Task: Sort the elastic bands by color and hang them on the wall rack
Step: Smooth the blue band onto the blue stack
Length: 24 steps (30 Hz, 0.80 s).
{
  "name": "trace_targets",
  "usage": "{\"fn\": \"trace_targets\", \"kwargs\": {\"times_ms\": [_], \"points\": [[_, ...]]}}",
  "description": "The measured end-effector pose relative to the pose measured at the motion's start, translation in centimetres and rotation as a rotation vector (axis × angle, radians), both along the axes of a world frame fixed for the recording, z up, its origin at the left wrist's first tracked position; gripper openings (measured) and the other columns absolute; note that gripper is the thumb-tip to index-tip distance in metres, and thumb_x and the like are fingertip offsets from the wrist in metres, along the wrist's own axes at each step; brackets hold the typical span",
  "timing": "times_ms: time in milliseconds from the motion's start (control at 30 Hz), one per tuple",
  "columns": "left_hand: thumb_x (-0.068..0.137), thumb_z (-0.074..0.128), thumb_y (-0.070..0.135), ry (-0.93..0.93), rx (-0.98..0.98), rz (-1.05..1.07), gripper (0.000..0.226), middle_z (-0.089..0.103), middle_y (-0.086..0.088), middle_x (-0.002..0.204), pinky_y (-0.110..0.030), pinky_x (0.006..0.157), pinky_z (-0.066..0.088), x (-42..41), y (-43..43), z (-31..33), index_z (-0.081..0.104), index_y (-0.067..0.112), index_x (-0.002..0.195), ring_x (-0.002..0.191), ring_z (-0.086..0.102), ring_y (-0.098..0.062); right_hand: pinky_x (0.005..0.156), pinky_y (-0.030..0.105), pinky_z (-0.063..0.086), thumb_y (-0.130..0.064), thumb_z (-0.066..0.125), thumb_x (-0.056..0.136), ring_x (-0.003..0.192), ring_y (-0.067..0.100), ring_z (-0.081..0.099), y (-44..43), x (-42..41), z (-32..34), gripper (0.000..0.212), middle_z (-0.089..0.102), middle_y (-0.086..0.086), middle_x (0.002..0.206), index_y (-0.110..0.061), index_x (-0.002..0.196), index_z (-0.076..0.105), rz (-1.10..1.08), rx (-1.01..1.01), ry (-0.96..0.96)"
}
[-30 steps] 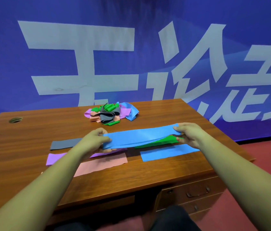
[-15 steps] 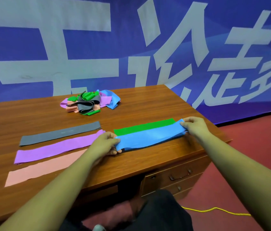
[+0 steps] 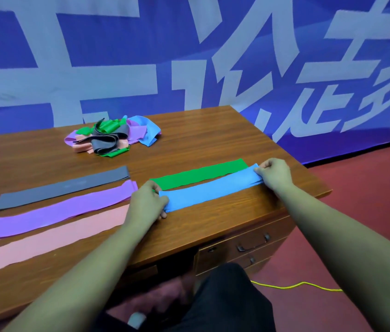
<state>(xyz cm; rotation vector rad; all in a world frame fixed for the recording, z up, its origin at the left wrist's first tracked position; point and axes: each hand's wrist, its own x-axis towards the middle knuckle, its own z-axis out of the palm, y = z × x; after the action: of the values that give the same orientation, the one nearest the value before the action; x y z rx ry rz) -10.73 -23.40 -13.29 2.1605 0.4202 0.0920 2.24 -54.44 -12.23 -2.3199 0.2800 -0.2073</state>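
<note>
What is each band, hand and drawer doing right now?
blue band: flat, held at both ends
green band: flat
grey band: flat
purple band: flat
pink band: flat
pile of bands: tangled
left hand: grips blue band
right hand: pinches blue band
drawer: shut

Blue band [image 3: 209,190] flat beside green band [image 3: 198,176]

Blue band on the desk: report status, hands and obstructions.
Left hand pinches one end of blue band, right hand the other. Band lies on desk beside green band. Unsorted pile far back, nothing blocking.
</note>
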Motion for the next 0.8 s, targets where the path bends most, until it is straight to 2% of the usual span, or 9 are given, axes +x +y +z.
{"fn": "trace_targets", "kwargs": {"times_ms": [200, 300, 400, 500, 667, 733, 800], "points": [[0.081, 0.060, 0.006, 0.045, 0.102, 0.023, 0.012, 0.069, -0.009, 0.061, -0.024, 0.049, 0.046, 0.4, -0.1, -0.2, 0.054, 0.014, 0.089, 0.041, 0.059, -0.013, 0.069, 0.027, 0.039, -0.018, 0.066, 0.083, 0.079, 0.024, 0.057, 0.1, 0.3, -1.6, 0.014, 0.065, 0.004, 0.077, -0.012, 0.072, 0.062, -0.015, -0.071, -0.041], [0.081, 0.058, 0.008, 0.117, 0.146, 0.015, 0.006, 0.069, -0.010, 0.056, -0.023, 0.051, 0.046, 0.7, -0.2, 0.2, 0.058, 0.009, 0.075, 0.042, 0.058, -0.014, 0.070, 0.031, 0.045, -0.019, 0.067, 0.084, 0.081, 0.027, 0.059, 0.1, 0.3, -1.9, 0.014, 0.066, 0.007, 0.083, -0.014, 0.072, 0.061, -0.026, -0.115, -0.059], [0.083, 0.057, 0.013, 0.217, 0.170, 0.007, 0.018, 0.065, -0.008, 0.050, -0.022, 0.051, 0.044, 1.0, -0.2, 0.9, 0.062, 0.005, 0.067, 0.044, 0.057, -0.017, 0.077, 0.036, 0.050, -0.018, 0.063, 0.085, 0.092, 0.032, 0.061, 0.4, 0.4, -2.2, 0.004, 0.067, 0.013, 0.096, -0.014, 0.084, 0.064, -0.042, -0.197, -0.040], [0.083, 0.061, 0.019, 0.287, 0.176, 0.005, 0.021, 0.060, -0.008, 0.051, -0.025, 0.053, 0.046, 1.3, -0.1, 1.3, 0.063, 0.003, 0.069, 0.046, 0.057, -0.019, 0.082, 0.040, 0.054, -0.013, 0.057, 0.084, 0.099, 0.035, 0.062, 0.8, 0.6, -1.9, 0.018, 0.068, 0.014, 0.101, -0.009, 0.098, 0.067, -0.057, -0.205, 0.050], [0.081, 0.061, 0.018, 0.161, 0.183, -0.016, 0.012, 0.062, -0.008, 0.069, -0.035, 0.066, 0.049, 1.0, -0.9, 0.5, 0.061, 0.008, 0.074, 0.074, 0.062, -0.027, 0.083, 0.038, 0.054, -0.014, 0.056, 0.080, 0.098, 0.036, 0.062, 0.7, 0.8, -1.2, 0.015, 0.068, 0.013, 0.101, -0.012, 0.090, 0.067, -0.076, -0.145, 0.156], [0.082, 0.057, 0.017, 0.104, 0.172, -0.002, 0.008, 0.065, -0.009, 0.075, -0.037, 0.068, 0.049, 0.5, -1.1, 0.3, 0.057, 0.010, 0.079, 0.078, 0.062, -0.028, 0.083, 0.038, 0.053, -0.015, 0.056, 0.080, 0.098, 0.033, 0.061, 0.8, 0.6, -1.0, 0.011, 0.068, 0.010, 0.100, -0.018, 0.086, 0.064, -0.063, -0.098, 0.144], [0.082, 0.056, 0.016, 0.081, 0.123, 0.021, 0.005, 0.067, -0.010, 0.078, -0.037, 0.066, 0.047, 0.1, -0.8, 0.2, 0.052, 0.013, 0.082, 0.078, 0.062, -0.029, 0.074, 0.035, 0.051, -0.013, 0.057, 0.081, 0.093, 0.028, 0.062, 0.7, 0.1, -0.8, 0.008, 0.067, 0.007, 0.095, -0.018, 0.085, 0.061, -0.029, -0.011, 0.110]]}}
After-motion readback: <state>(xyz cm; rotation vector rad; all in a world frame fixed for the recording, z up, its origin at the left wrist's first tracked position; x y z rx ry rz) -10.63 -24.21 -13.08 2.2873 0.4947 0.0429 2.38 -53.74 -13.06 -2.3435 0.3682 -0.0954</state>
